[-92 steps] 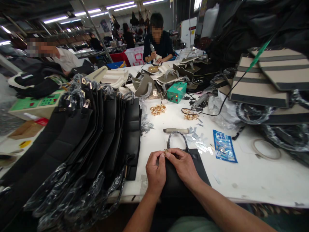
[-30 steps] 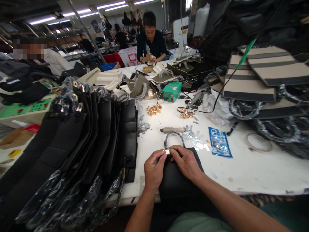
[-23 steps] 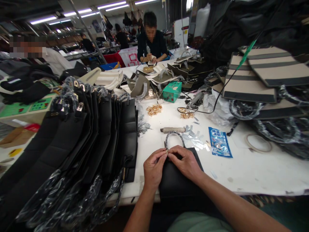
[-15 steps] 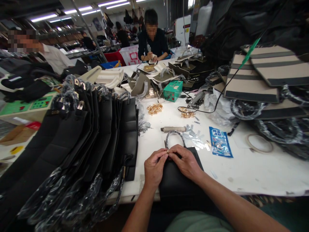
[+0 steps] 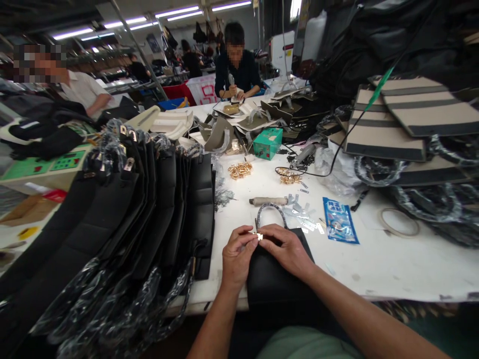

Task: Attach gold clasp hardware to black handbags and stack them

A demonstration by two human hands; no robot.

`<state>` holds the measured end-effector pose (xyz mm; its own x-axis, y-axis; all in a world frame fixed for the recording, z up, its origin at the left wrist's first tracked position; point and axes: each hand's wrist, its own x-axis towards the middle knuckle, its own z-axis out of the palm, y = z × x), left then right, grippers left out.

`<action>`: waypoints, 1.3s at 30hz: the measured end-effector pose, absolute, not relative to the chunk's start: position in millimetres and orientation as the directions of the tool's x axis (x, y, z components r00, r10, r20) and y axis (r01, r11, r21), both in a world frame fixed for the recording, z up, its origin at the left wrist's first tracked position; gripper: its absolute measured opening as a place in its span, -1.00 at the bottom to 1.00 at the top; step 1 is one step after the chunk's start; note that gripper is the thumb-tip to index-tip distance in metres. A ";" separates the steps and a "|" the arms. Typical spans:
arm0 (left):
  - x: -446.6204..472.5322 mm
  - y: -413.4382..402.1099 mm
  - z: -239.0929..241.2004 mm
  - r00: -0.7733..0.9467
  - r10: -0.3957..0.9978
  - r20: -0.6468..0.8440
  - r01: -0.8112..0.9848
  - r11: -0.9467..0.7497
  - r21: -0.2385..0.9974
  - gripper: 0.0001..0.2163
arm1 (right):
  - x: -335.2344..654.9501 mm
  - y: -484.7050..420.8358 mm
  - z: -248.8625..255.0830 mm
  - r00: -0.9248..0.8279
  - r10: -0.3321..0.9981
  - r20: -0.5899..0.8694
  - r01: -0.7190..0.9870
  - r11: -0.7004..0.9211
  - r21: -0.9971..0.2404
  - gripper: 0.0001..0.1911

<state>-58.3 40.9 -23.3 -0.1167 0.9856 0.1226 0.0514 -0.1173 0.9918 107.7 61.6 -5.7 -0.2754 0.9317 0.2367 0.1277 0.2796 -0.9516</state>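
Observation:
A black handbag point(image 5: 275, 289) lies at the table's near edge, its wrapped handle point(image 5: 270, 209) arching away from me. My left hand point(image 5: 236, 259) and my right hand point(image 5: 286, 248) meet at the bag's top edge. Both pinch a small shiny metal fitting point(image 5: 258, 236) between thumbs and fingertips. Loose silver metal plates point(image 5: 303, 215) lie just beyond the handle, with a cloth-wound tool handle point(image 5: 267, 201) beside them.
A row of black bags point(image 5: 142, 209) in plastic wrap fills the left. Gold fittings point(image 5: 240, 170) lie in heaps, near a green box point(image 5: 267, 143). A blue packet point(image 5: 339, 227), a tape ring point(image 5: 398, 222) and striped bags point(image 5: 404, 124) lie right. Other people work at the far end.
My hands stay at the bag's top edge. The fitting between my fingertips has turned and now shows a bright silver face. The camera shifted slightly.

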 end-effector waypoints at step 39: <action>-32.4 30.6 10.1 0.274 0.789 -0.550 -0.434 0.612 0.661 -0.68 | 167.5 40.4 38.3 -0.272 0.940 0.206 0.490 0.320 -0.811 -0.81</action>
